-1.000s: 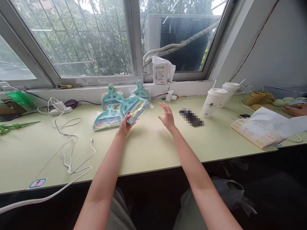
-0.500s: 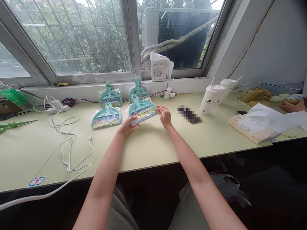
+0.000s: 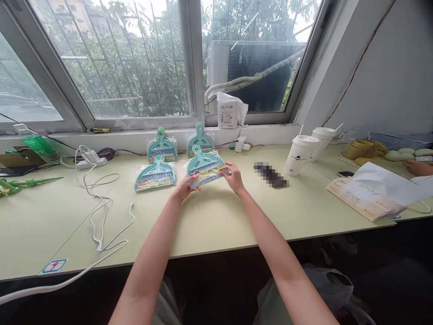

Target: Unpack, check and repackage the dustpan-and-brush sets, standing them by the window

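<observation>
Between both hands is a packaged turquoise dustpan and brush set (image 3: 205, 164) in clear wrap, tilted with its handle toward the window. My left hand (image 3: 184, 187) grips its lower left corner, thumb on the front. At the right edge, my right hand (image 3: 233, 176) pinches the wrap and printed card. Just left lies another wrapped dustpan set (image 3: 155, 174), apart from the hands. Two more stand against the sill: a dustpan set at the back left (image 3: 162, 146) and a dustpan set behind the held one (image 3: 200, 137).
White cables (image 3: 101, 216) sprawl over the left of the table. Two paper cups (image 3: 301, 155), a blurred dark object (image 3: 270, 175) and a tissue pack (image 3: 361, 194) are on the right. A tissue packet (image 3: 228, 113) sits on the sill. Another person's hand (image 3: 417, 167) shows at far right.
The view has tilted up slightly, so everything sits lower in the picture. Both hands keep hold of the same dustpan set, with little change in its pose.
</observation>
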`<state>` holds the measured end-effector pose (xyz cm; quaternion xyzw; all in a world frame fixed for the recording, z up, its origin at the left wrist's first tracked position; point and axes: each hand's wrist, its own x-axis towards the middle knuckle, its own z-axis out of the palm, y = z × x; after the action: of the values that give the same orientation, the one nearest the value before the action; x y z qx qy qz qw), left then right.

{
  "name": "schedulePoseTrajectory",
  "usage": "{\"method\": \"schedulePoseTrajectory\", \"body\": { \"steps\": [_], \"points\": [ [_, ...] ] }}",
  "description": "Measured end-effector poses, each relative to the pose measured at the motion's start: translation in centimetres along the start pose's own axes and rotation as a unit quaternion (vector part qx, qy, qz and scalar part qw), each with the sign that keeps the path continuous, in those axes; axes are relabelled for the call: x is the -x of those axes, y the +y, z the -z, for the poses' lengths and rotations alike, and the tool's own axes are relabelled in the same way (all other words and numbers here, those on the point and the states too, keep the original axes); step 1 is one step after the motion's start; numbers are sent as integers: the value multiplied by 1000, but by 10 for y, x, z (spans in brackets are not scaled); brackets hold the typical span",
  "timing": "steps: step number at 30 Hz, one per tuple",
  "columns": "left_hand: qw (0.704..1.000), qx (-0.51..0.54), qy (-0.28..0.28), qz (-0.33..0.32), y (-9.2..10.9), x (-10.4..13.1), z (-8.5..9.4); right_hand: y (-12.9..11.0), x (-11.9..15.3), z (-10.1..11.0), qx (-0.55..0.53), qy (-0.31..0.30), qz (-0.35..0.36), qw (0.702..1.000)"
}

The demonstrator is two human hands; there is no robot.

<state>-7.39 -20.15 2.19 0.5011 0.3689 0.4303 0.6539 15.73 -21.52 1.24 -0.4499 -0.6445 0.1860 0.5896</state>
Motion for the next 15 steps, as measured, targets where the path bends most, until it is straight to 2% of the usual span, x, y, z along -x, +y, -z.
{"method": "schedulePoseTrajectory", "body": {
  "steps": [4, 8, 10, 13, 15],
  "points": [
    [999, -8, -29, 17, 0, 2, -5, -3, 1, -4, -31, 80, -42, 995],
    [999, -10, -50, 16, -3, 2, -8, -3, 2, -7, -66, 113, -81, 988],
    [998, -31, -54, 20, -4, 3, -9, 0, 1, -4, -87, 124, -134, 979],
    [996, -58, -59, 27, -1, 4, -9, 10, -1, 2, -158, 78, -276, 945],
    [995, -47, -82, 38, 1, 6, -7, 16, -2, 5, -197, 39, -341, 918]
  ]
}}
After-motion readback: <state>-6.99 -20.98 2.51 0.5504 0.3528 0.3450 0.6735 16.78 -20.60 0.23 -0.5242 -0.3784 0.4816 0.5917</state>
